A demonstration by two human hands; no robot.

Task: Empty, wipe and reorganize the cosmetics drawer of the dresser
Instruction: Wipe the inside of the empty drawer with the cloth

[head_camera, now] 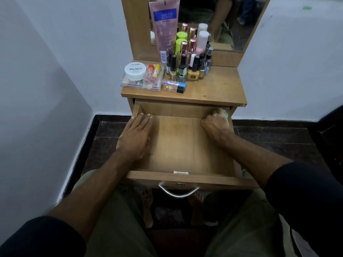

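Observation:
The wooden drawer (185, 145) of the dresser is pulled out and holds no cosmetics. My left hand (136, 134) lies flat on the drawer floor at the left, fingers straight, tips near the back wall. My right hand (216, 122) is in the back right corner, its fingers curled round a pale green cloth (225, 113) that mostly hides under the hand. The cosmetics stand on the dresser top (219, 89): a white nail polish remover jar (135, 71), several nail polish bottles (187, 68), a pink tube (164, 28) and a clear case (142, 83).
A mirror (222, 21) rises behind the bottles. The drawer's metal handle (179, 191) hangs at the front over my knees. White walls close in at left and right, with dark floor tiles (278, 138) beside the dresser.

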